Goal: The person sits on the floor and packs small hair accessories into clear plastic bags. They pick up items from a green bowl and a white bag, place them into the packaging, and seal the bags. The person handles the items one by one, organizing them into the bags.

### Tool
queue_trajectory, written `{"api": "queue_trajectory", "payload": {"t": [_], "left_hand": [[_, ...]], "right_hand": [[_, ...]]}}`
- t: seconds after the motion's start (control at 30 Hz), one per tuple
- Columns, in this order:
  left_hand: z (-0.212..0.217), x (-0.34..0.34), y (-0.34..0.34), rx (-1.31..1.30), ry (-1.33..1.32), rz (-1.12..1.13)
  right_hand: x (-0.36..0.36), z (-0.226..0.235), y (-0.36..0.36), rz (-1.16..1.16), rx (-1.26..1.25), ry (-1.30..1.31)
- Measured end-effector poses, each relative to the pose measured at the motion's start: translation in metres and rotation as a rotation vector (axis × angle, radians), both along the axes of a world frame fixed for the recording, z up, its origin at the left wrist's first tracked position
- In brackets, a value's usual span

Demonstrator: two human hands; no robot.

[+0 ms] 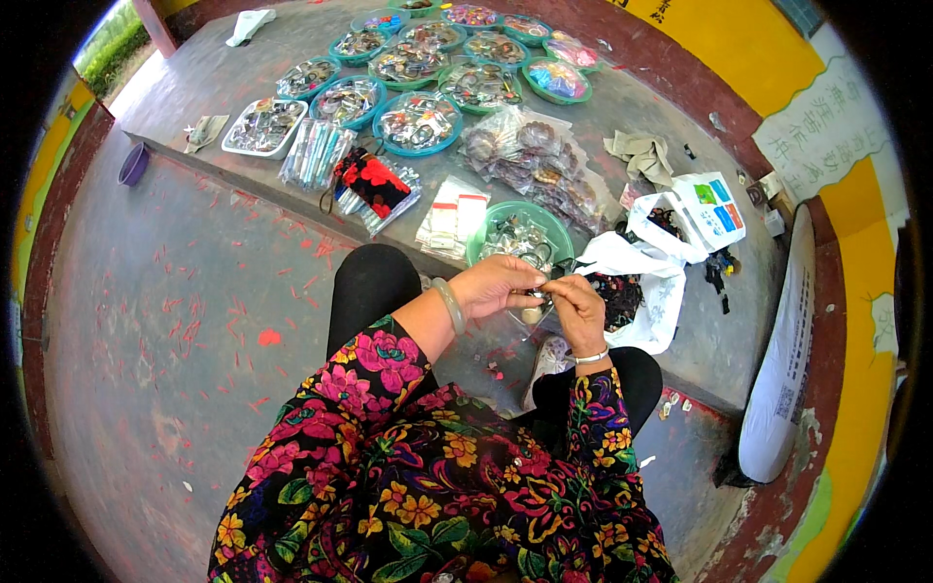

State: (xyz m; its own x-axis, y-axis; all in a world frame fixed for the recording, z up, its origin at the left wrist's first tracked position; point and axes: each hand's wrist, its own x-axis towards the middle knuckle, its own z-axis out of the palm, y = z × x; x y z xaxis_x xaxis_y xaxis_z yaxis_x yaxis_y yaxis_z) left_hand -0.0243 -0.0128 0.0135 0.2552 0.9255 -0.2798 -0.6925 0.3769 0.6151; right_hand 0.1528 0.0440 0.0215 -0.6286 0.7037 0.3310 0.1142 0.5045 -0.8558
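Observation:
My left hand (494, 289) and my right hand (580, 309) meet in front of my knees, fingers pinched together. Between them hangs what looks like a small clear packet (532, 316) with a round tan piece in it; its details are too small to make out. Just beyond my hands stands a green basket (480, 231) of small bagged items, partly hidden by them. To the right of my right hand lies an opened white plastic bag (666, 316) holding dark, mixed small pieces.
Several round baskets (420, 151) of packaged trinkets cover the raised ledge. Clear bags of brown items (544, 165), a black-and-red floral pouch (374, 185) and white packets (453, 219) lie nearer. A purple bowl (134, 164) is on the floor at left; a white rolled sheet (780, 379) leans at right.

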Motion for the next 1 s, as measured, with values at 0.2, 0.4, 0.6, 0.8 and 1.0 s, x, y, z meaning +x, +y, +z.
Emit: {"api": "queue_trajectory", "payload": {"t": [0.2, 0.4, 0.6, 0.8, 1.0], "left_hand": [[-0.002, 0.001, 0.001, -0.021, 0.066, 0.050], [0.001, 0.006, 0.004, 0.009, 0.199, 0.182], [-0.005, 0.014, 0.005, 0.071, 0.296, 0.225], [-0.001, 0.015, 0.004, 0.064, 0.354, 0.201], [0.001, 0.015, 0.003, 0.023, 0.227, 0.202]], "right_hand": [[0.000, -0.003, 0.002, 0.025, -0.036, 0.033], [0.000, -0.001, 0.001, -0.120, -0.575, 0.234], [-0.002, -0.020, 0.005, -0.183, -0.573, 0.122], [-0.005, -0.025, 0.004, -0.227, -0.579, 0.167], [-0.005, -0.020, 0.001, -0.229, -0.591, 0.285]]}}
